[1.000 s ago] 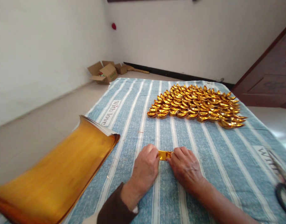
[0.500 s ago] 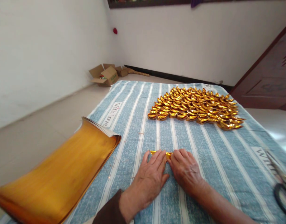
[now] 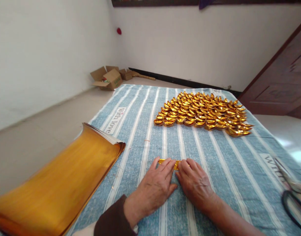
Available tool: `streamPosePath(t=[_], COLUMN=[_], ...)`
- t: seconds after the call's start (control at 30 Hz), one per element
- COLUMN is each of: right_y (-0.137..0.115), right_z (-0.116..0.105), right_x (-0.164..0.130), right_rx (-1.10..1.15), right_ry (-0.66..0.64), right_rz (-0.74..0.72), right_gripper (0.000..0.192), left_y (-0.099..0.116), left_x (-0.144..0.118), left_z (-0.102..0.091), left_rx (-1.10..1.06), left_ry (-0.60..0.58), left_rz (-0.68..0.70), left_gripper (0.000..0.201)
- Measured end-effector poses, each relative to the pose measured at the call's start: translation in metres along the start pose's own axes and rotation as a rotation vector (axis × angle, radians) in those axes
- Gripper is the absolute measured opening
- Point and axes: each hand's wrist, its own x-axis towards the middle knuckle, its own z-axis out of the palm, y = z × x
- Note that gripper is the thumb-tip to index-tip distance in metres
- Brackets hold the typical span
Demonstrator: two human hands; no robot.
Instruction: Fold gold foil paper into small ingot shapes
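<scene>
A narrow folded strip of gold foil paper (image 3: 176,166) lies on the striped cloth, mostly covered by my fingers. My left hand (image 3: 155,184) rests on its left part, fingers stretched out flat and thumb off to the side. On the right part, my right hand (image 3: 196,183) has its fingers curled down onto the strip, with the tips partly hidden. Beyond my hands, many folded gold paper ingots (image 3: 202,113) stand in tight rows. To the left is a stack of large gold foil sheets (image 3: 57,180).
Scissors (image 3: 291,193) with black handles lie at the right edge of the blue and white striped tablecloth (image 3: 138,131). Open cardboard boxes (image 3: 107,78) sit on the floor beyond the table's far left corner. A dark red door (image 3: 280,82) is at the right.
The whole view has shifted slightly left. My right fingers have shifted a little on the gold strip, while my left hand keeps nearly the same place on it.
</scene>
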Motion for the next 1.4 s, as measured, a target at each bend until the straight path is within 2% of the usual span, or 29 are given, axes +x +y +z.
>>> streamPosePath(t=[0.3,0.6,0.87,1.03,1.23,1.4], right_y=[0.005,0.004,0.009,0.010,0.007,0.007], right_z=[-0.007,-0.007,-0.007,-0.004,-0.001,-0.002], right_x=[-0.017,-0.019,-0.023,-0.024,-0.026,-0.026], right_rx=[0.057,0.029,0.076,0.069,0.044,0.054], right_ry=[-0.002,-0.005,0.045,0.059,0.059,0.059], right_rz=[-0.073,-0.070,-0.082,-0.061,-0.064,-0.060], right_gripper=[0.032,0.027,0.024,0.031,0.026,0.025], left_y=[-0.004,-0.004,-0.004,-0.005,-0.005,-0.005], left_x=[0.000,-0.002,-0.001,-0.002,-0.004,-0.004], left_z=[-0.007,-0.010,-0.012,-0.010,-0.010,-0.011], left_rx=[-0.089,-0.102,-0.093,-0.085,-0.081,-0.091], left_ry=[-0.050,-0.083,-0.094,-0.085,-0.058,-0.088], left_rz=[-0.001,0.008,0.000,0.012,0.023,0.021], left_gripper=[0.051,0.070,0.069,0.072,0.069,0.070])
